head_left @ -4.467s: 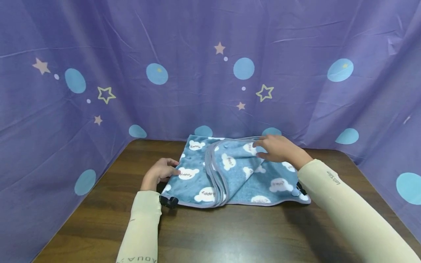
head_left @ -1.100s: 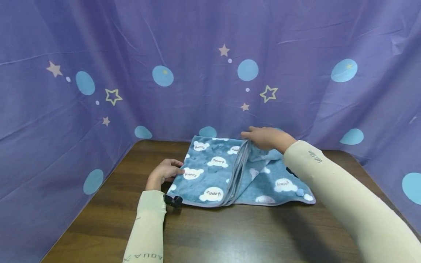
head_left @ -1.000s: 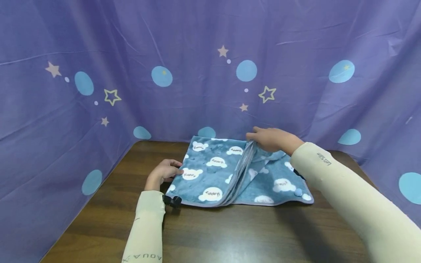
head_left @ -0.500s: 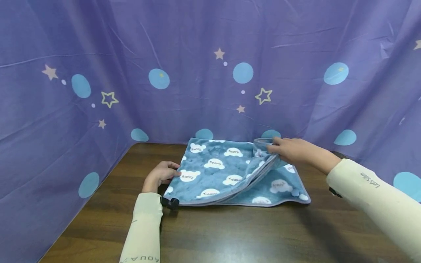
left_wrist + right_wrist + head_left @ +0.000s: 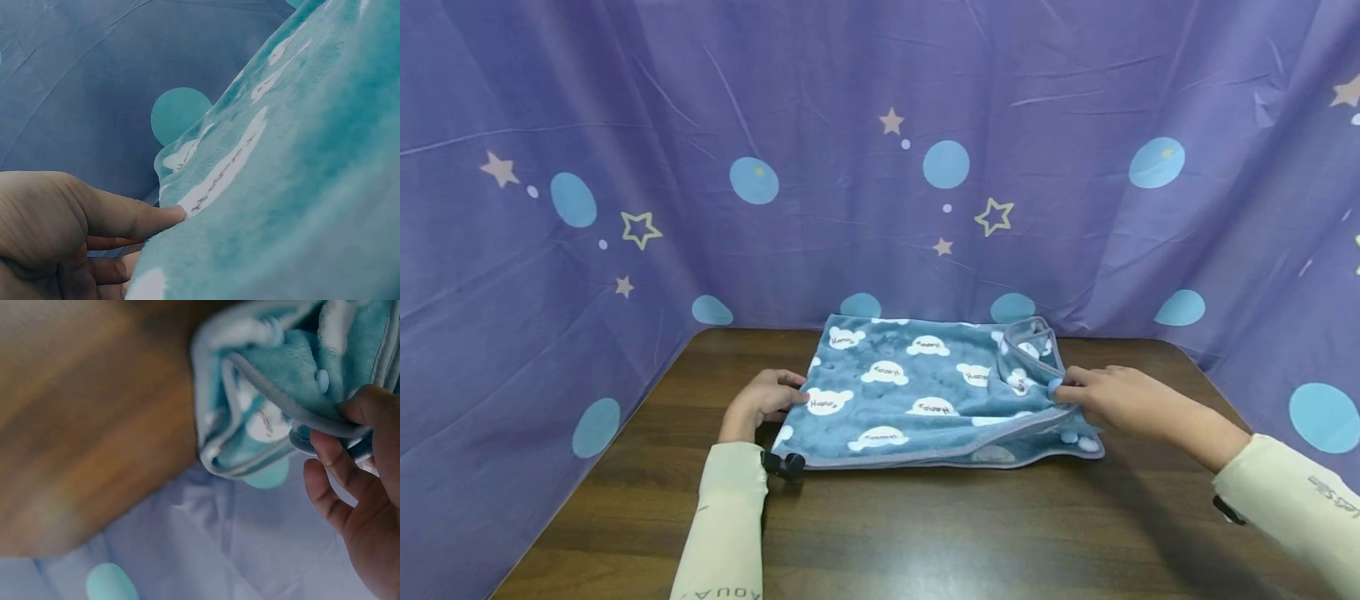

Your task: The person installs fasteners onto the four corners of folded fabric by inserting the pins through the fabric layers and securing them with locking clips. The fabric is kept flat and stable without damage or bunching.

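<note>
A teal blanket (image 5: 887,392) with white cloud-like "Happy" patches and grey piping lies folded on the table. My left hand (image 5: 763,400) holds its left edge; in the left wrist view the thumb (image 5: 150,219) presses on top and the other fingers curl below. At the right side, my right hand (image 5: 1123,406) pinches the piped edge of the upper layers between thumb and fingers, as the right wrist view shows. Near that grip a flap of blanket (image 5: 275,381) stands up in a loop, with a pale round snap (image 5: 322,381) on it. The lower layer shows underneath at the front right.
The brown wooden table (image 5: 910,533) extends in front of the blanket and to both sides. A purple curtain (image 5: 850,108) with stars and blue dots hangs around its back and sides. Black wrist straps (image 5: 782,465) sit over pale sleeves (image 5: 722,517).
My right hand has moved right and nearer, drawing the upper layers' edge across from the blanket's middle to its right side. The left hand stays at the left edge.
</note>
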Tool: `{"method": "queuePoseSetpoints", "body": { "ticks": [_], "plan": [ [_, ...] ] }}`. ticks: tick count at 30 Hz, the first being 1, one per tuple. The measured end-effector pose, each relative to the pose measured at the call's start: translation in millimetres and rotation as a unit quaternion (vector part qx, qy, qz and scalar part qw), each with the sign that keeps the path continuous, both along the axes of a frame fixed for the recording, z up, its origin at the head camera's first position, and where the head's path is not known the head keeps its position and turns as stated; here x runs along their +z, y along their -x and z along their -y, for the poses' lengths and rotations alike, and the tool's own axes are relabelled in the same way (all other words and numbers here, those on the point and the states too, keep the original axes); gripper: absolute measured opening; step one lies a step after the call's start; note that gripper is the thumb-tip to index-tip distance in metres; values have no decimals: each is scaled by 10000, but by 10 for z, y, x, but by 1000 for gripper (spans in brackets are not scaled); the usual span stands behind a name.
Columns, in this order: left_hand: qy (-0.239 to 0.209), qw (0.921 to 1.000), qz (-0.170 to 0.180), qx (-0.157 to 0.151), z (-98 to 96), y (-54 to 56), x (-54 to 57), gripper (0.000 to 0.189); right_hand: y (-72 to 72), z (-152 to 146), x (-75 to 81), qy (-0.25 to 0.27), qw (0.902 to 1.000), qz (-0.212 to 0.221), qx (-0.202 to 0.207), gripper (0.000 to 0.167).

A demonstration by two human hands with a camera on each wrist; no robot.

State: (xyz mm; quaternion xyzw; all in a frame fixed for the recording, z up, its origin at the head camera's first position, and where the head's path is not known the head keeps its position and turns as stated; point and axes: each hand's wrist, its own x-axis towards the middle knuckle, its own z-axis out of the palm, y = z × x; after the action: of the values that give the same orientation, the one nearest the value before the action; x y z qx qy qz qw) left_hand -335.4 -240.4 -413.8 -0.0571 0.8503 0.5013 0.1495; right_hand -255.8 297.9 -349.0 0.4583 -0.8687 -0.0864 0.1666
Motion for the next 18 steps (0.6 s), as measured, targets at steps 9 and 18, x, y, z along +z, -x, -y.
{"method": "queuePoseSetpoints", "body": {
  "ticks": [9,18],
  "plan": [
    [-84,10000,23,1,-5,11,-11,47,-271,-79,-262,-14,9994,-338,31,43],
    [-106,9999,-16,-5,16,21,-36,47,-518,1,-392,-274,9975,-655,-14,45]
  ]
}}
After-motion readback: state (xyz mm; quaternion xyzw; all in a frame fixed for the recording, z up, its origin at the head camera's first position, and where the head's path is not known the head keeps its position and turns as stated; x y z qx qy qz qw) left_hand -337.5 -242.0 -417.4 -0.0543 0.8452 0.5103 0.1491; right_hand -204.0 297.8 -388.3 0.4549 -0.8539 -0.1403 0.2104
